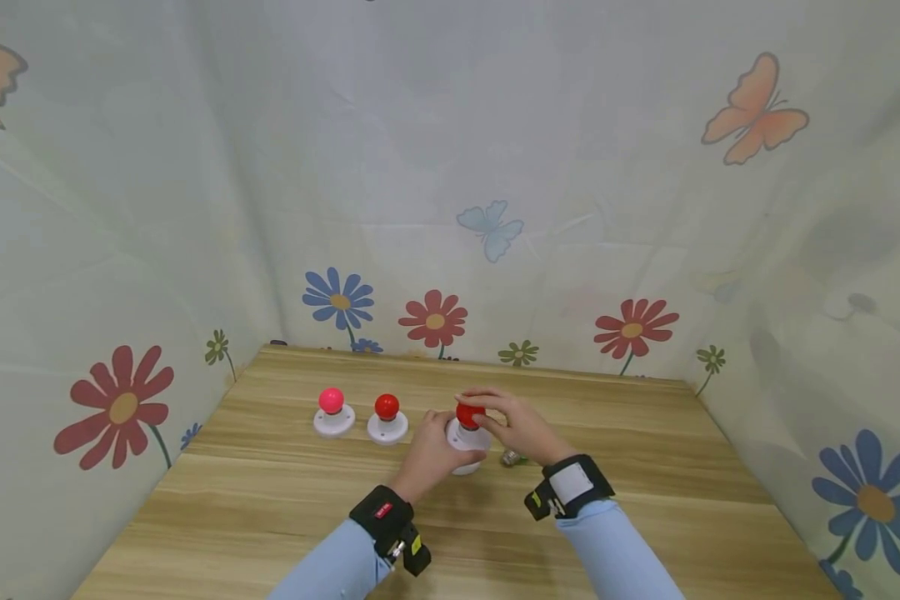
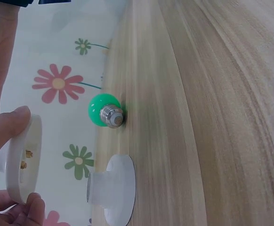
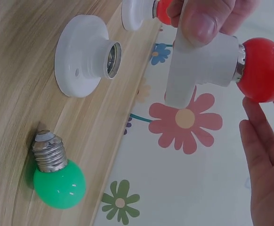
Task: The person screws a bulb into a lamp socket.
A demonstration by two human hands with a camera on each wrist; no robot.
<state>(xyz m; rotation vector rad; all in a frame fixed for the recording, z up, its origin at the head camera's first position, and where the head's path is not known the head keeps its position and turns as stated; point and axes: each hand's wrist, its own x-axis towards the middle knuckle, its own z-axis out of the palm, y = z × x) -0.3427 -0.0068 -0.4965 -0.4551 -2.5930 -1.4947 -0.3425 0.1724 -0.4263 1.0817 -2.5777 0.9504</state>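
My left hand (image 1: pixel 430 457) grips a white round lamp holder (image 3: pixel 188 66) by its base, lifted above the table, its brass-fitted underside showing in the left wrist view. A red bulb (image 3: pixel 263 70) sits in its socket, a strip of metal thread showing between them. Fingers and thumb of my right hand (image 1: pixel 523 427) pinch that bulb from the other side. Below stands a second white lamp holder (image 3: pixel 83 56) with an open, bulbless socket. A green bulb (image 3: pixel 60 183) with a silver screw base lies on its side beside it.
To the left, a pink bulb (image 1: pixel 332 400) and another red bulb (image 1: pixel 387 407) stand upright in white holders on the wood-grain table (image 1: pixel 285 492). A flower-and-butterfly curtain (image 1: pixel 390 167) encloses the table's back and sides.
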